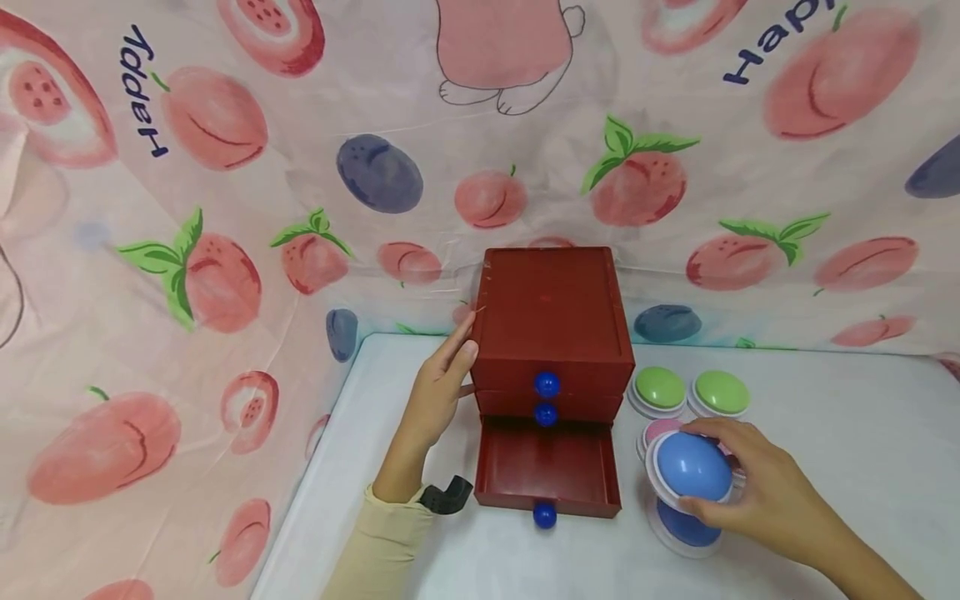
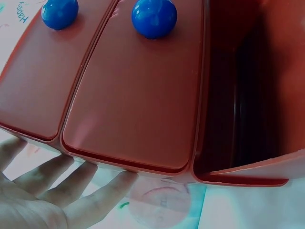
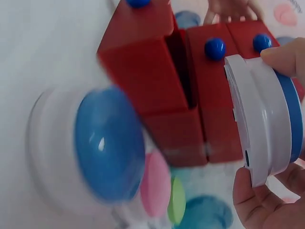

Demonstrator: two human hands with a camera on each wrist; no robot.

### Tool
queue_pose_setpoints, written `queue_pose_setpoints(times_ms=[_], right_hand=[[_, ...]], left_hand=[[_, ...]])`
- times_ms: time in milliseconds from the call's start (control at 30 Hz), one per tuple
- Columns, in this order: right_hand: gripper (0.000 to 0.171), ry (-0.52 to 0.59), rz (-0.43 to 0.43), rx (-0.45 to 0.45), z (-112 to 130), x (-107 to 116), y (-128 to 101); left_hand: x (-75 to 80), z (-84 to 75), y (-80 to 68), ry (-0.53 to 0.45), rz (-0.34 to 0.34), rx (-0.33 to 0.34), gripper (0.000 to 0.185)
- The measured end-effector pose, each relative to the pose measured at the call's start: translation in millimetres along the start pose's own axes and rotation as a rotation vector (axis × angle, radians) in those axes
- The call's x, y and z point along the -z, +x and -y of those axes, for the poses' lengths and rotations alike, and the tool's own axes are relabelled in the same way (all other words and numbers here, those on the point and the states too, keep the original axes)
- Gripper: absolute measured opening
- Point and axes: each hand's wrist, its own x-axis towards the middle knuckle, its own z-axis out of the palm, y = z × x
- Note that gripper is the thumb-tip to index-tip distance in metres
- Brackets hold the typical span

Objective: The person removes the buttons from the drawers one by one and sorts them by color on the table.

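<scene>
Red plastic makes up the small chest of drawers (image 1: pixel 551 321) standing at the back of the white table (image 1: pixel 825 467), against the peach-printed cloth (image 1: pixel 225 208); its bottom drawer (image 1: pixel 546 471) is pulled out toward the person, while the two drawers above it sit closed, each with a blue knob. On the chest's left side rests the left hand (image 1: pixel 438 400), fingers (image 2: pixel 102 193) straight and flat against the wall, holding nothing. Right of the open drawer, the right hand (image 1: pixel 757 492) grips a blue dome button (image 1: pixel 692 467) by its white rim, lifted and tilted above a second blue button (image 1: pixel 686 529). A pink button (image 1: pixel 660 431) lies just behind it, and two green buttons (image 1: pixel 690 392) sit beside the chest's right front corner
</scene>
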Motion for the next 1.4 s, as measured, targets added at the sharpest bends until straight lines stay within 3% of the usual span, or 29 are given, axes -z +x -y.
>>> queue_pose_setpoints(times_ms=[267, 467, 700, 1000, 1400], right_hand=[[0.085, -0.055, 0.000, -0.105, -44, 11, -25], [0.097, -0.117, 0.146, -0.284, -67, 15, -41], [0.099, -0.107, 0.292, -0.410, -93, 15, -51], [0.096, -0.079, 0.367, -0.436, -106, 8, -56], [0.114, -0.098, 0.404, -0.477, -105, -8, -53]], left_hand=[[0.4, -1.6, -0.6, -0.009, -0.007, 0.000, 0.052], [-0.3, -1.1, 0.0, -0.006, 0.001, -0.003, 0.052], [-0.3, -1.2, 1.2, -0.014, 0.006, -0.012, 0.054], [0.1, 0.0, 1.3, -0.007, 0.008, -0.014, 0.055], [-0.9, -0.4, 0.1, -0.023, 0.009, -0.012, 0.053]])
